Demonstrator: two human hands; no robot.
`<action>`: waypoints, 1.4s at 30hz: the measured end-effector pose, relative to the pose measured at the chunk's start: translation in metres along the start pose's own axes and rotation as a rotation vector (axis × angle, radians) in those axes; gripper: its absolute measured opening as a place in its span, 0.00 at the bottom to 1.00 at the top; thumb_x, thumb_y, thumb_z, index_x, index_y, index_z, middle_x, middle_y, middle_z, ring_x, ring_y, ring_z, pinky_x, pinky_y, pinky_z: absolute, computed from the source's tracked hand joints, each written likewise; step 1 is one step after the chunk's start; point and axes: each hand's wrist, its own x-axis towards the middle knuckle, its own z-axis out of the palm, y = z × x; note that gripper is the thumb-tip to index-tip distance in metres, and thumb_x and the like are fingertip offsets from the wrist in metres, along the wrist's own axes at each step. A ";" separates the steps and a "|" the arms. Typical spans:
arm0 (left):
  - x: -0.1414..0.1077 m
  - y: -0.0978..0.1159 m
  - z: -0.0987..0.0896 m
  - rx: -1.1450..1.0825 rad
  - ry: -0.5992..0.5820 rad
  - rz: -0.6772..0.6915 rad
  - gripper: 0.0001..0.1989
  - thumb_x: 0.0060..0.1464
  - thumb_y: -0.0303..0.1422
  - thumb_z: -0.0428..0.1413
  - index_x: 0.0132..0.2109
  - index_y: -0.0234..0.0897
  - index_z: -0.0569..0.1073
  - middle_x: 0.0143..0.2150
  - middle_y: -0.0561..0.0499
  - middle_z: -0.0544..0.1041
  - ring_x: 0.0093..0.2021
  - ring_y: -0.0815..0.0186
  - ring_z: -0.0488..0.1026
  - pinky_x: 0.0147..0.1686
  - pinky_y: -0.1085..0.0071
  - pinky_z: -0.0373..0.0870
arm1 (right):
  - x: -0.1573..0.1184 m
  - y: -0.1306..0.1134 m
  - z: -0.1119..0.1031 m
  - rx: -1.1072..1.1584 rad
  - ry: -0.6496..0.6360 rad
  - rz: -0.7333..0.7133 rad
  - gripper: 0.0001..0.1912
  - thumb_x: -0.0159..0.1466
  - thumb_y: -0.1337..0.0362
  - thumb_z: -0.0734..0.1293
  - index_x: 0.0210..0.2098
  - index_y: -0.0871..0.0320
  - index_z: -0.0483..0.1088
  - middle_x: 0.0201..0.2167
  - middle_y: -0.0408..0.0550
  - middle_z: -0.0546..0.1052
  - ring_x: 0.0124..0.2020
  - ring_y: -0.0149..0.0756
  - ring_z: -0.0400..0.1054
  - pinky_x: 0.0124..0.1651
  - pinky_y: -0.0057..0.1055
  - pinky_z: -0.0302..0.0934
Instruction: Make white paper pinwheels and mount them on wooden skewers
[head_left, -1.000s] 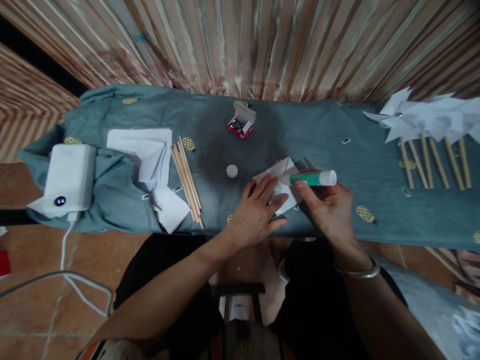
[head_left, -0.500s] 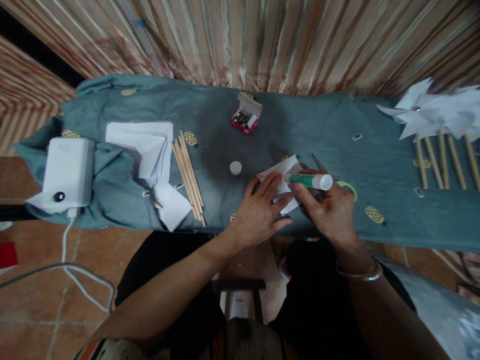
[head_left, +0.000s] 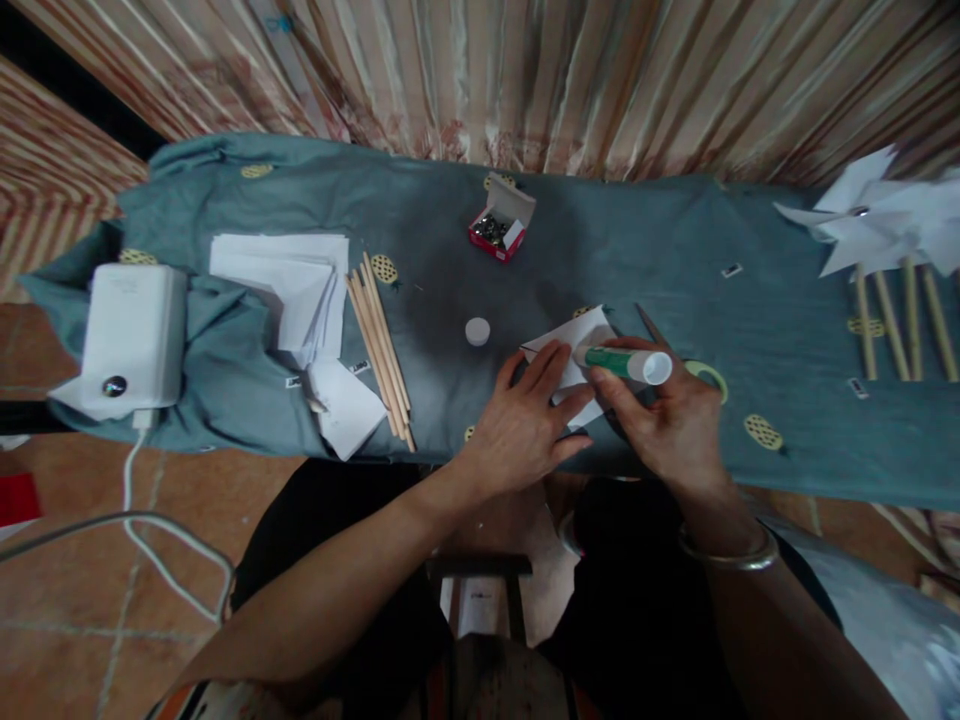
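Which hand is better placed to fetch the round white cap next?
Probably the left hand: it is nearer the round white cap and only rests on the white paper, while the right hand grips the green glue stick.

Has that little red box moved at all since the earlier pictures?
No. The red box sits in the same spot against the yellow pineapple print just behind it on the cloth; the whole view has shifted instead.
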 end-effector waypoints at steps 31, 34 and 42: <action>0.001 0.000 -0.003 0.025 -0.014 0.000 0.25 0.60 0.47 0.54 0.59 0.39 0.69 0.70 0.34 0.58 0.71 0.46 0.53 0.64 0.42 0.54 | -0.001 -0.005 -0.002 -0.054 -0.022 -0.100 0.11 0.65 0.59 0.68 0.46 0.53 0.75 0.43 0.49 0.81 0.45 0.44 0.77 0.48 0.39 0.70; 0.001 0.000 -0.004 0.023 -0.016 -0.001 0.26 0.60 0.47 0.54 0.60 0.39 0.68 0.70 0.35 0.58 0.71 0.46 0.53 0.64 0.42 0.53 | -0.002 -0.004 -0.002 -0.052 -0.020 -0.119 0.10 0.65 0.60 0.67 0.45 0.53 0.75 0.43 0.49 0.82 0.44 0.43 0.77 0.48 0.39 0.70; 0.001 0.001 -0.004 0.014 -0.012 0.001 0.25 0.59 0.48 0.55 0.58 0.37 0.71 0.70 0.33 0.58 0.71 0.46 0.53 0.65 0.42 0.52 | -0.003 -0.005 -0.004 -0.026 -0.049 -0.070 0.11 0.64 0.58 0.67 0.46 0.51 0.74 0.43 0.49 0.81 0.45 0.45 0.76 0.49 0.43 0.70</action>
